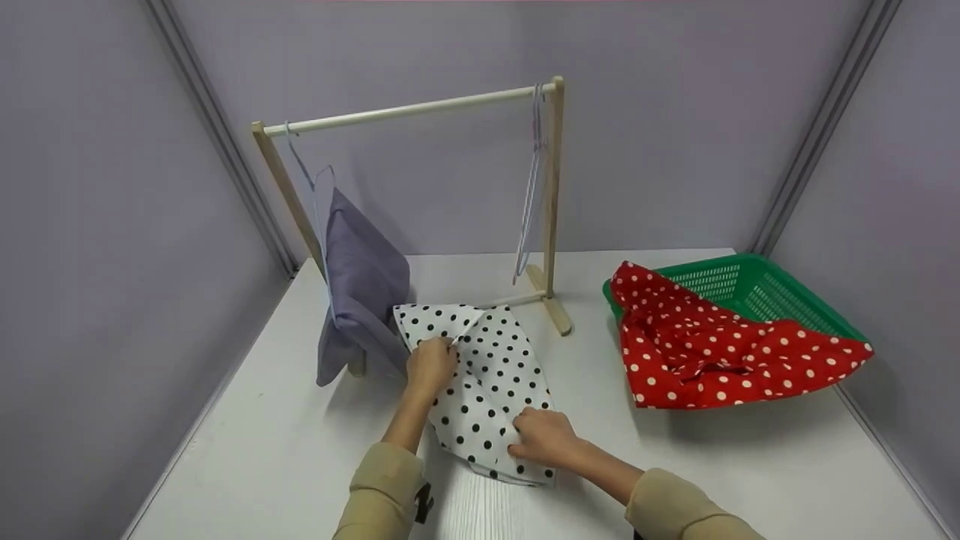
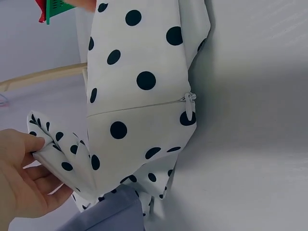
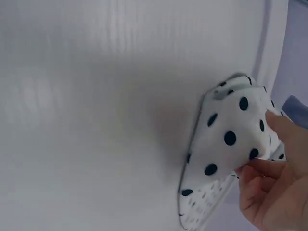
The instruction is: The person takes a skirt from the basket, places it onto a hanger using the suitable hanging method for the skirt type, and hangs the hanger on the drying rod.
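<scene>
A white cushion cover with black dots (image 1: 484,390) lies crumpled over the middle of the table. My left hand (image 1: 431,367) pinches its far left part; in the left wrist view, thumb and fingers hold a folded edge. Along the cover runs a seam with a zipper pull (image 2: 189,103) at one end. My right hand (image 1: 546,437) pinches the near right part of the same cover between thumb and fingers, also seen in the right wrist view, where a loose flap (image 3: 221,130) hangs beside the hand.
To the left, a purple cloth cover (image 1: 367,262) hangs from a hanger (image 1: 300,157) on a wooden rack (image 1: 420,109). Thin hangers (image 1: 529,195) hang at the rack's right end. A red dotted cloth (image 1: 697,352) drapes over a green basket (image 1: 795,292) on the right.
</scene>
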The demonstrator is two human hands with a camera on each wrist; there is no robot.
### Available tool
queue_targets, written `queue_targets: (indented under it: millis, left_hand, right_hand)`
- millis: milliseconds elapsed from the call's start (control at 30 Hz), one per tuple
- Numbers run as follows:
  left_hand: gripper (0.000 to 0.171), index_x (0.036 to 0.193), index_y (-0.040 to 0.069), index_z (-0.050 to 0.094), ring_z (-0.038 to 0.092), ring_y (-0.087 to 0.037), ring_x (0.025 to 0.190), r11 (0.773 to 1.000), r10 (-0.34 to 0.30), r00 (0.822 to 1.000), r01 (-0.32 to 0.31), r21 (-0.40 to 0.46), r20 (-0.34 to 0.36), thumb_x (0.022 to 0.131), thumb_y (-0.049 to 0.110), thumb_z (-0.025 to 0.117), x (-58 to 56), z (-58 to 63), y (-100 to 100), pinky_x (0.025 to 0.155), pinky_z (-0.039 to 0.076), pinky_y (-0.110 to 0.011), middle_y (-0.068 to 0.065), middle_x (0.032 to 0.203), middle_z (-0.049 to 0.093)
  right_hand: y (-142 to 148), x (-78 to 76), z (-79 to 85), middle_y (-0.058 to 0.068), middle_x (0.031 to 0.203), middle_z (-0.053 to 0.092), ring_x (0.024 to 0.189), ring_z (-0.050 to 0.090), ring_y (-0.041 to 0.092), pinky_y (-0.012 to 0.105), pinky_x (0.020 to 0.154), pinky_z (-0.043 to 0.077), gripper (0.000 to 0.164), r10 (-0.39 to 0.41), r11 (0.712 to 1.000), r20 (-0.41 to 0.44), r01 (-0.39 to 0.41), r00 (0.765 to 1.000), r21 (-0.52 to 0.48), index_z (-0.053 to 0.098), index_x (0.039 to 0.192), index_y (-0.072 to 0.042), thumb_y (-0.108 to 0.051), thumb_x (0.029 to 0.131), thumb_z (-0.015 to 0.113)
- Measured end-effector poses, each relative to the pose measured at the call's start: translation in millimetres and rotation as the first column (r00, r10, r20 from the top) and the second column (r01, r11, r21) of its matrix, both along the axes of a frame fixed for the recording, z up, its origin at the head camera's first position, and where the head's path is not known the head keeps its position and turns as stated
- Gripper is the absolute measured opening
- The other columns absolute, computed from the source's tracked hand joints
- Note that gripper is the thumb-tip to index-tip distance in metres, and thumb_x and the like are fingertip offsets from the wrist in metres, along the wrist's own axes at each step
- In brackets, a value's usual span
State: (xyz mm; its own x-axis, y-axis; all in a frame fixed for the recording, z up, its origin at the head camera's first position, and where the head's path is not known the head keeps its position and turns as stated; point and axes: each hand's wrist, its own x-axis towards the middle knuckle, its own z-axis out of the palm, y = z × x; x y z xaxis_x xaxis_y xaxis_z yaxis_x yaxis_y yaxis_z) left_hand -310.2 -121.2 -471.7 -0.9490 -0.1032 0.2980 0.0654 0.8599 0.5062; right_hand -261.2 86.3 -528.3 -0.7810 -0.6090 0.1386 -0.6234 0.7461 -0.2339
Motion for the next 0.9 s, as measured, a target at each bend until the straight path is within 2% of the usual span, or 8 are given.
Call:
queue_targets:
  millis: [100, 167, 267, 467, 600, 667, 733, 900]
  left_hand:
    - [0.015, 0.088, 0.001, 0.071, 0.055, -0.017, 0.057, 1.000, 0.007, 1.000, -0.007, 0.004, -0.001, 0.088, 0.008, 0.058, -0.1, 0.1, -3, 0.054, 0.046, -0.034, -0.010, 0.078, 0.068]
    - [0.015, 0.089, 0.001, 0.071, 0.058, -0.019, 0.060, 1.000, 0.024, 1.000, -0.024, 0.005, -0.011, 0.087, 0.009, 0.059, -0.5, 0.5, -7, 0.056, 0.047, -0.037, -0.010, 0.080, 0.068]
    - [0.014, 0.085, 0.001, 0.071, 0.058, -0.021, 0.060, 0.999, 0.052, 0.999, -0.052, 0.010, -0.015, 0.087, 0.009, 0.059, -1.1, 1.1, -14, 0.056, 0.046, -0.040, -0.010, 0.076, 0.067]
    - [0.018, 0.099, 0.000, 0.070, 0.062, -0.024, 0.068, 0.996, 0.085, 0.996, -0.084, -0.005, 0.041, 0.089, 0.009, 0.058, -0.9, -0.2, -24, 0.061, 0.049, -0.042, -0.014, 0.088, 0.068]
    - [0.015, 0.091, -0.001, 0.069, 0.059, -0.022, 0.063, 0.992, 0.123, 0.992, -0.123, -0.005, 0.030, 0.089, 0.008, 0.058, -0.1, -1.1, -29, 0.058, 0.048, -0.041, -0.013, 0.081, 0.067]
    - [0.014, 0.080, -0.001, 0.067, 0.053, -0.020, 0.057, 0.989, 0.147, 0.989, -0.147, -0.001, 0.004, 0.088, 0.006, 0.058, 0.9, -0.5, -32, 0.055, 0.046, -0.041, -0.011, 0.072, 0.065]
    - [0.018, 0.070, 0.001, 0.061, 0.046, -0.019, 0.054, 0.987, 0.162, 0.987, -0.162, 0.013, -0.016, 0.087, 0.004, 0.057, 1.4, 0.0, -34, 0.052, 0.044, -0.041, -0.009, 0.066, 0.060]
    - [0.024, 0.063, 0.005, 0.054, 0.044, -0.017, 0.051, 0.988, 0.153, 0.987, -0.153, 0.009, -0.050, 0.087, 0.005, 0.057, 0.0, -0.3, -35, 0.050, 0.045, -0.041, -0.008, 0.062, 0.058]
  right_hand:
    - [4, -3.7, -3.0, -0.007, 0.058, 0.041, 0.050, 0.032, 0.006, 0.023, 0.045, 0.030, 0.024, -0.039, 0.993, 0.001, 0.039, 0.999, -0.116, 0.051, 0.057, -0.012, -0.014, 0.075, 0.067]
    - [8, -7.8, 1.8, -0.006, 0.058, 0.041, 0.051, 0.033, 0.006, 0.024, 0.047, 0.031, 0.022, -0.068, 0.985, -0.025, 0.063, 0.997, -0.161, 0.053, 0.058, -0.011, -0.010, 0.076, 0.066]
    - [17, -16.9, 13.0, -0.004, 0.061, 0.044, 0.051, 0.038, 0.010, 0.027, 0.047, 0.034, 0.017, -0.106, 0.979, -0.139, 0.078, 0.985, -0.191, 0.057, 0.062, -0.010, -0.007, 0.076, 0.066]
    - [37, -38.5, 36.3, 0.008, 0.066, 0.051, 0.048, 0.050, 0.024, 0.037, 0.043, 0.042, 0.012, -0.165, 0.978, -0.391, 0.097, 0.905, -0.186, 0.058, 0.065, -0.002, -0.002, 0.075, 0.065]
    - [50, -49.7, 41.9, 0.012, 0.065, 0.050, 0.047, 0.052, 0.029, 0.040, 0.042, 0.044, 0.010, -0.240, 0.970, -0.470, 0.192, 0.850, -0.149, 0.058, 0.064, 0.003, 0.002, 0.072, 0.065]
    - [55, -52.0, 38.9, 0.013, 0.063, 0.049, 0.047, 0.052, 0.029, 0.040, 0.041, 0.044, 0.011, -0.260, 0.965, -0.495, 0.243, 0.829, -0.099, 0.058, 0.063, 0.005, 0.003, 0.071, 0.064]
    - [58, -52.0, 32.8, 0.015, 0.062, 0.049, 0.048, 0.053, 0.029, 0.040, 0.041, 0.044, 0.011, -0.255, 0.959, -0.505, 0.281, 0.825, -0.027, 0.058, 0.063, 0.006, 0.004, 0.072, 0.063]
    - [57, -46.5, 17.8, 0.016, 0.063, 0.051, 0.054, 0.056, 0.029, 0.040, 0.044, 0.047, 0.011, -0.265, 0.926, -0.430, 0.353, 0.863, 0.137, 0.061, 0.067, 0.006, 0.000, 0.076, 0.064]
